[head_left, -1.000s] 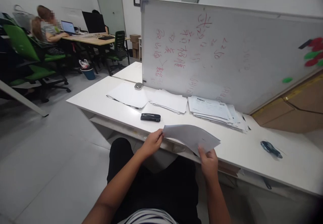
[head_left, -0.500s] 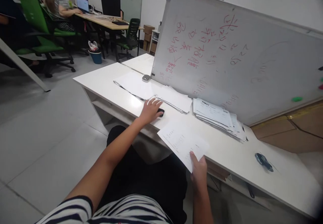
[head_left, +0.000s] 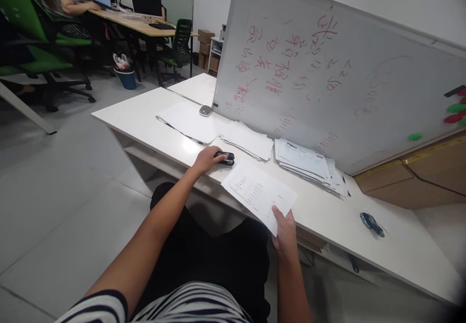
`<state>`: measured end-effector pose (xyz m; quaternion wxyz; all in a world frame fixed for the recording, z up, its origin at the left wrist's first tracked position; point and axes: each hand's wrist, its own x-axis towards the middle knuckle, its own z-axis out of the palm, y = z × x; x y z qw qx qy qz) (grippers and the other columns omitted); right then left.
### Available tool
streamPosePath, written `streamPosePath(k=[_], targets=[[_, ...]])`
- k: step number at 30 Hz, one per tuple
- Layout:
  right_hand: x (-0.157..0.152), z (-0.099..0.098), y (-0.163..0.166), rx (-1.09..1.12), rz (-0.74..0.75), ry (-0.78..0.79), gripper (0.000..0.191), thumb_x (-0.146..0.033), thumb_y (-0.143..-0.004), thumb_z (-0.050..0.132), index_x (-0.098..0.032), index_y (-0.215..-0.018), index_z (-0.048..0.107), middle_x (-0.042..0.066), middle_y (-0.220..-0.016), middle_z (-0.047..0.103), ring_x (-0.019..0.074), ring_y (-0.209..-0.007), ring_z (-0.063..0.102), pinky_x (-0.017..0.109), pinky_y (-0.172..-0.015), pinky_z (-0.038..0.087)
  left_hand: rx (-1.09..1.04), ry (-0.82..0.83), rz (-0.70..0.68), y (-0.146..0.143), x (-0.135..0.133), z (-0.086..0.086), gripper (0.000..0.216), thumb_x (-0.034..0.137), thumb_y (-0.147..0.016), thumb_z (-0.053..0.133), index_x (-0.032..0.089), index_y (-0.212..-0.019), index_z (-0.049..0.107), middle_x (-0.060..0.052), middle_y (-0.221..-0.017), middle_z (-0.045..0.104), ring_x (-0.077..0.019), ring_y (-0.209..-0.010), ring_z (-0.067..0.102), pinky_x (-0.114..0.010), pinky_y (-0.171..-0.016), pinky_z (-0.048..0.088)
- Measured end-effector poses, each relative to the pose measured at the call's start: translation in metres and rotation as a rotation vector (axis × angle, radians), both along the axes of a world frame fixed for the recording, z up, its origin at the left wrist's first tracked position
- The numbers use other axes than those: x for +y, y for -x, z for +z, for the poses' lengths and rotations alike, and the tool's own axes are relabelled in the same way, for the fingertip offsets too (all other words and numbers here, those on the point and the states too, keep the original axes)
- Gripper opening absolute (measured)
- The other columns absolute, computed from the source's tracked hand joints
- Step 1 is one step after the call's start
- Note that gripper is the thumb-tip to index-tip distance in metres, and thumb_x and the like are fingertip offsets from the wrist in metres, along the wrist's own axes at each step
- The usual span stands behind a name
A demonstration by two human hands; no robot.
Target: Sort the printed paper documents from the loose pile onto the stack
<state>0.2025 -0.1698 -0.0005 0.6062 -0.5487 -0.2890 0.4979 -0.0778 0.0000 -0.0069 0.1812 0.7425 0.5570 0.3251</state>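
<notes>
My left hand point(head_left: 207, 160) is closed around the rear of a black stapler point(head_left: 226, 158) on the white desk; its front end sticks out to the right. A printed sheet of paper point(head_left: 257, 192) is pinched near its lower right corner by my right hand point(head_left: 286, 228), thumb on top. The sheet tilts over the desk's front edge, just right of the stapler. Whether it is one sheet or more, I cannot tell. Behind the stapler lies a fanned stack of white papers point(head_left: 247, 139).
More blank paper point(head_left: 189, 121) and a computer mouse point(head_left: 205, 110) lie at the left. A pile of printed forms point(head_left: 302, 160) sits before the leaning whiteboard point(head_left: 291, 71). A dark blue object point(head_left: 372, 224) rests at the right, near cardboard boxes point(head_left: 433, 172). Another person point(head_left: 73, 3) sits far left.
My left hand has gone from spread fingers over the stapler to a grip around it. The sheet in my right hand shows more of its print now. The view has shifted slightly right.
</notes>
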Motion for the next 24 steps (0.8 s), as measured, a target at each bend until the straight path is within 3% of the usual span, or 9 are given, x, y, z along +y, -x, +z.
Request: streamPosePath(k=[11,17,24], targets=[[0.026,-0.009,0.003,-0.097,0.124,0.002,0.064,-0.039,-0.074,0.072,-0.023,-0.132,0.049,0.006,-0.122,0.064,0.0249,-0.111,0.061,0.041,-0.098,0.048,-0.012,-0.011,0.000,0.002,0.003,-0.004,0.038,0.054,-0.084,0.051,0.021,-0.097,0.062,-0.003,-0.094,0.065,-0.0191,-0.088,0.057,-0.028,-0.071,0.039],[0.046,-0.004,-0.031,-0.264,0.352,0.087,0.054,-0.043,-0.069,0.076,-0.020,-0.115,0.061,0.009,-0.113,0.069,0.0273,-0.098,0.067,0.043,-0.090,0.052,0.099,0.012,-0.025,-0.002,0.002,-0.001,0.041,0.059,-0.080,0.054,0.021,-0.091,0.063,-0.004,-0.089,0.064,-0.0195,-0.086,0.056,-0.028,-0.066,0.036],[0.062,-0.003,-0.045,-0.285,0.386,0.067,0.047,-0.046,-0.070,0.075,-0.020,-0.108,0.065,0.008,-0.111,0.070,0.0267,-0.098,0.067,0.043,-0.090,0.051,0.141,0.003,-0.066,-0.001,0.002,0.000,0.042,0.060,-0.080,0.053,0.020,-0.089,0.063,-0.004,-0.086,0.063,-0.0192,-0.083,0.055,-0.028,-0.062,0.034]])
